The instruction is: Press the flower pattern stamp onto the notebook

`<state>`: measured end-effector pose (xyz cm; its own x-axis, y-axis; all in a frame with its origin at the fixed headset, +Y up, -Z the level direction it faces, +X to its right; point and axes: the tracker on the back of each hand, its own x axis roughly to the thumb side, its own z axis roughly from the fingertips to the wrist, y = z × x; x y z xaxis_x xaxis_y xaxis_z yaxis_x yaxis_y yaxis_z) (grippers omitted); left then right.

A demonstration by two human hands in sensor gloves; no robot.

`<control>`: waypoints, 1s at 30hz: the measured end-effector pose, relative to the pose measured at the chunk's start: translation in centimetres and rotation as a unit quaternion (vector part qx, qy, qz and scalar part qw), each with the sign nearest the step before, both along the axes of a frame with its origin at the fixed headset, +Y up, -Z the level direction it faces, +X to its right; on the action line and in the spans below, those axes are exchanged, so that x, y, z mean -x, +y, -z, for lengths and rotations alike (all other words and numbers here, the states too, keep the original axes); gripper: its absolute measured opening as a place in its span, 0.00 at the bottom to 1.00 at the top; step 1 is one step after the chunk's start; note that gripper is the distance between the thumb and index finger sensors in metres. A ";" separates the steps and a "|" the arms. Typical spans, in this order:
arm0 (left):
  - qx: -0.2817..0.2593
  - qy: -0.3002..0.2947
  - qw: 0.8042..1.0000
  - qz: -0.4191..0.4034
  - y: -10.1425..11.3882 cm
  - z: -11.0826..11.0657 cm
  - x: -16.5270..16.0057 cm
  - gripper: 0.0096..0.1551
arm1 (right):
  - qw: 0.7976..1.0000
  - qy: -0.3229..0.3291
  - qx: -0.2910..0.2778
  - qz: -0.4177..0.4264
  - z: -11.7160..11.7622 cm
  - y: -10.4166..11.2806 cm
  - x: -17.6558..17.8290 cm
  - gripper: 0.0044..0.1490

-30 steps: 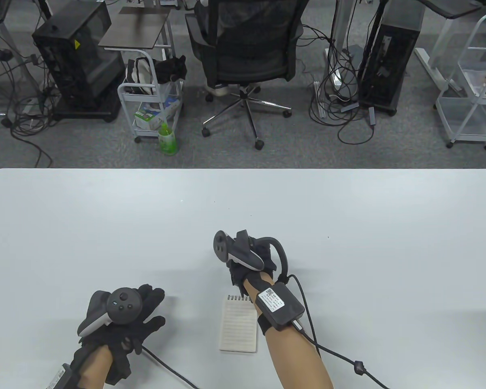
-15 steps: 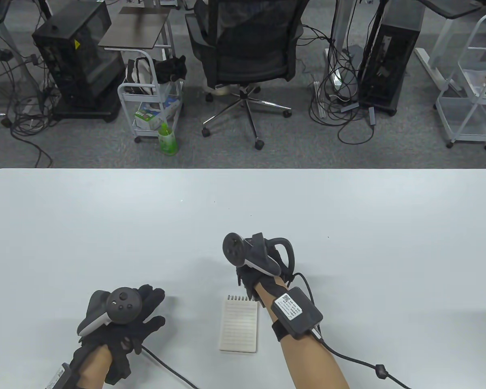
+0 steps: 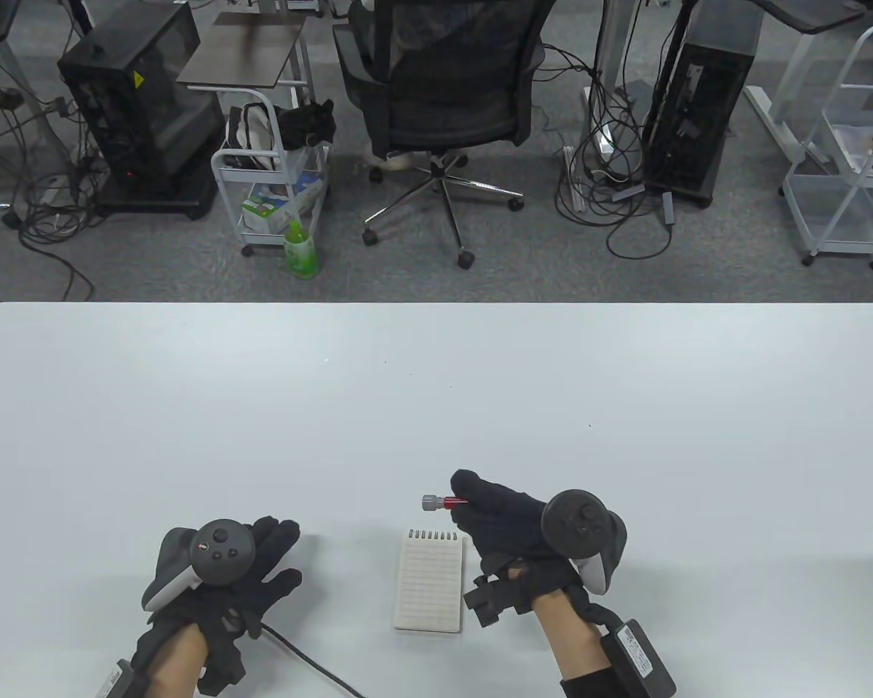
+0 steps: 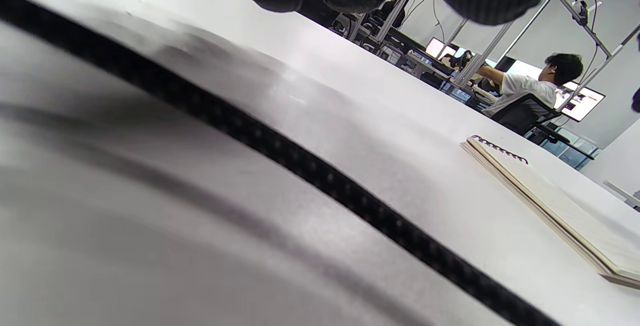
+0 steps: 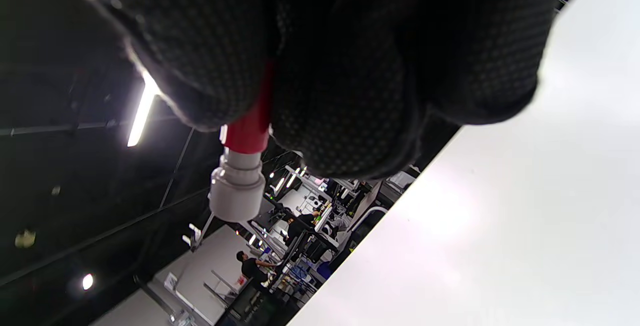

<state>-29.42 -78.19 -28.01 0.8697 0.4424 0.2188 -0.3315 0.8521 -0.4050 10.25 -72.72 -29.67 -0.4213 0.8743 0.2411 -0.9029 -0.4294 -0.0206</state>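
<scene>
A small spiral notebook lies open on the white table near its front edge; it also shows in the left wrist view. My right hand is just right of and above the notebook's top edge. It grips a red stamp with a grey tip, held roughly level and pointing left; the stamp also shows in the right wrist view. My left hand rests flat on the table left of the notebook, fingers spread and empty.
A black cable runs from my left hand toward the front edge and shows close in the left wrist view. Beyond the table's far edge stand an office chair, a small cart and computer towers.
My right hand has drawn back toward me and to the right, and turned over. The red stamp now sticks out of its fingers. The left hand has barely moved.
</scene>
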 end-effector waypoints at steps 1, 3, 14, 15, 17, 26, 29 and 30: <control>0.000 -0.002 1.000 -0.001 0.0 0.0 -0.1 0.46 | 1.000 0.004 0.003 0.004 -0.1 -0.2 -0.5 0.30; -0.008 -0.005 1.000 -0.010 0.0 -0.1 -0.6 0.46 | 0.999 -0.015 0.009 0.031 -0.2 -0.8 -1.7 0.30; -0.080 0.020 0.980 -0.181 4.2 0.7 -7.2 0.40 | 0.995 0.002 0.035 0.097 -0.2 -1.5 -2.3 0.30; -0.084 0.017 0.979 -0.185 4.6 0.8 -8.0 0.40 | 0.994 0.006 0.035 0.099 -0.2 -1.5 -2.2 0.30; -0.091 0.005 0.974 -0.206 5.5 1.4 -10.0 0.40 | 0.993 0.010 0.037 0.111 -0.3 -1.5 -1.9 0.30; -0.098 0.000 0.940 -0.328 4.6 2.1 -14.5 0.40 | 0.992 0.035 0.041 0.116 -0.5 -1.8 -0.9 0.30; -0.109 0.024 0.929 -0.353 4.4 1.9 -13.8 0.35 | 0.992 0.038 0.044 0.111 -0.4 -2.1 -0.5 0.30; -0.108 0.024 0.929 -0.353 4.3 1.9 -13.6 0.35 | 0.992 0.041 0.047 0.110 -0.4 -2.3 -0.4 0.30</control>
<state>-15.79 -73.87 -29.89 0.3899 0.8569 0.3373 -0.8527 0.4742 -0.2191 10.61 -74.98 -29.24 -0.2000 0.9632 0.1798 -0.9721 -0.2180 0.0867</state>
